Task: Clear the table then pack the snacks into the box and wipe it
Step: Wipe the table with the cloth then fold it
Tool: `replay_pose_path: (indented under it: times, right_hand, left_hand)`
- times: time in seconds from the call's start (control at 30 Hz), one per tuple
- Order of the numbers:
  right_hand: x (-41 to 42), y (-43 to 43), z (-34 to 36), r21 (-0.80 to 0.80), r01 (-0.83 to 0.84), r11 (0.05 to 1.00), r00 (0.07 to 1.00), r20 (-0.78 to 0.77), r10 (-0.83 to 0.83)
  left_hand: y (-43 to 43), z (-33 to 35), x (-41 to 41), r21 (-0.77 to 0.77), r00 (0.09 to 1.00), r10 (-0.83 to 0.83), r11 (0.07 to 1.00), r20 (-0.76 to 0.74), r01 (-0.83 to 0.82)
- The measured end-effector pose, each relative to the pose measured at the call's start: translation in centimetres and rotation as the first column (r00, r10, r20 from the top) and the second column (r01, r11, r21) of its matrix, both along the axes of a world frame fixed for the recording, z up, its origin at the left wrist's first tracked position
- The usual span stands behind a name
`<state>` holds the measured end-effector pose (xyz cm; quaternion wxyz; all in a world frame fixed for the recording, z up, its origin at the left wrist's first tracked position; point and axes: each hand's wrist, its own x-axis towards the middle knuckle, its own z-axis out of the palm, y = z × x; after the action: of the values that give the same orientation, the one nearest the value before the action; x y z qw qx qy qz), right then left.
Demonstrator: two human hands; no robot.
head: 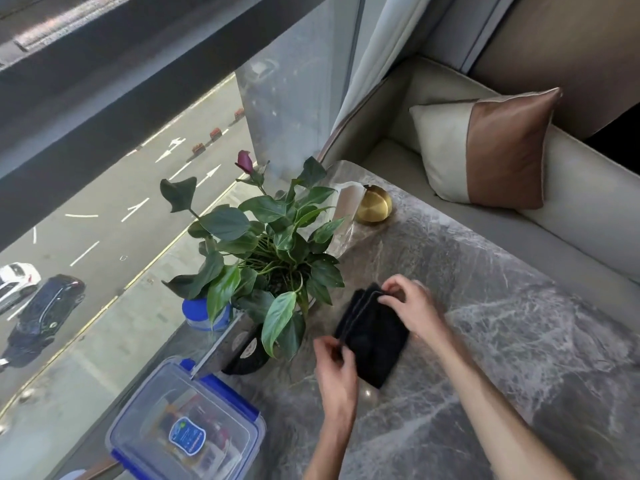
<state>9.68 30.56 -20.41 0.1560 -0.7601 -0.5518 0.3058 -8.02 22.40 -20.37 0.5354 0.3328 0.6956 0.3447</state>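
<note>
A folded black cloth [375,337] lies on the grey marble table [502,341]. My left hand [336,372] pinches its near left edge. My right hand [408,306] pinches its far edge, fingers curled over the fold. A clear plastic box [183,424] with a blue-clipped lid shut sits at the table's near left corner, with snack packets showing through the lid.
A potted green plant [263,244] with a purple flower stands left of the cloth by the window. A blue-lidded jar [204,315] is beside it. A gold round dish [374,204] and a clear stand sit at the far edge. A sofa with a cushion [485,150] is behind.
</note>
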Motion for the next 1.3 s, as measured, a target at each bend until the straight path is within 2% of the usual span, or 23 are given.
replay_pose_path:
  times: [0.07, 0.13, 0.23, 0.3, 0.33, 0.4, 0.47, 0.53, 0.63, 0.77, 0.87, 0.9, 0.97, 1.03, 1.1, 1.2, 1.27, 1.3]
  right_hand:
    - [-1.5, 0.5, -0.6, -0.086, -0.084, 0.993, 0.974, 0.201, 0.1]
    - [-2.8, 0.3, -1.2, -0.159, -0.074, 0.985, 0.955, 0.274, 0.116]
    - [-3.2, -1.3, -1.2, -0.022, 0.077, 0.997, 0.95, 0.304, -0.066]
    - [-2.4, -2.7, -1.4, -0.027, 0.234, 0.972, 0.919, 0.331, -0.212]
    - [-1.8, -3.2, -1.5, -0.085, 0.326, 0.942, 0.906, 0.314, -0.285]
    - [-0.5, -3.8, -1.9, -0.242, 0.459, 0.855, 0.887, 0.169, -0.429]
    - [0.5, -3.8, -2.3, -0.323, 0.495, 0.807, 0.852, -0.004, -0.524]
    - [0.9, -3.7, -2.5, -0.33, 0.479, 0.813, 0.848, -0.062, -0.526]
    - [1.1, -3.5, -2.5, -0.292, 0.46, 0.838, 0.87, -0.041, -0.492]
    - [0.2, -4.6, -1.9, -0.105, 0.461, 0.881, 0.887, 0.072, -0.455]
    - [-1.7, -6.4, -1.4, -0.034, 0.535, 0.844, 0.831, 0.2, -0.518]
    - [-2.2, -7.3, -1.6, -0.089, 0.582, 0.808, 0.804, 0.211, -0.556]
    - [-3.4, -9.4, -2.2, -0.296, 0.602, 0.742, 0.798, 0.197, -0.569]
    - [-5.2, -11.9, -3.1, -0.455, 0.575, 0.68, 0.78, 0.054, -0.623]
    - [-7.2, -13.6, -3.5, -0.486, 0.607, 0.629, 0.689, -0.072, -0.721]
    - [-8.6, -14.7, -3.7, -0.464, 0.652, 0.6, 0.628, -0.112, -0.77]
    - [-8.1, -14.8, -3.4, -0.504, 0.601, 0.62, 0.695, -0.054, -0.717]
    - [-7.6, -14.9, -3.2, -0.524, 0.571, 0.631, 0.745, 0.008, -0.667]
  left_hand:
    - [0.8, -0.2, -0.1, -0.056, 0.993, -0.001, 0.998, -0.115, -0.005]
    - [1.6, -0.2, -0.1, -0.085, 0.977, -0.057, 0.996, -0.207, 0.04]
    - [1.9, -0.1, 0.0, -0.086, 0.943, -0.128, 0.991, -0.307, 0.107]
    - [1.3, -0.1, 0.0, -0.144, 0.935, -0.138, 0.985, -0.327, 0.095]
    - [0.9, -0.1, 0.1, -0.197, 0.931, -0.144, 0.977, -0.337, 0.08]
    - [0.3, 0.0, 0.1, -0.281, 0.919, -0.176, 0.957, -0.352, 0.075]
    - [0.4, 0.2, 0.2, -0.304, 0.918, -0.193, 0.949, -0.348, 0.085]
    - [1.2, 0.4, 0.3, -0.331, 0.929, -0.187, 0.941, -0.32, 0.075]
    - [2.0, 0.6, 0.6, -0.37, 0.926, -0.216, 0.924, -0.309, 0.092]
    - [1.2, 1.0, 0.6, -0.383, 0.93, -0.233, 0.917, -0.285, 0.112]
    - [0.7, 1.1, 0.5, -0.353, 0.894, -0.279, 0.923, -0.351, 0.149]
    - [0.7, 1.1, 0.4, -0.337, 0.883, -0.282, 0.929, -0.376, 0.152]
    - [1.0, 1.0, 0.4, -0.321, 0.865, -0.287, 0.934, -0.412, 0.157]
    - [1.3, 0.7, 0.2, -0.333, 0.831, -0.337, 0.922, -0.442, 0.197]
    - [1.8, 0.2, 0.0, -0.366, 0.798, -0.39, 0.902, -0.459, 0.23]
    - [2.1, -0.2, -0.3, -0.357, 0.798, -0.397, 0.901, -0.453, 0.246]
    - [1.7, 0.0, -0.3, -0.358, 0.753, -0.439, 0.889, -0.49, 0.286]
    - [1.4, 0.0, -0.2, -0.377, 0.697, -0.488, 0.868, -0.526, 0.323]
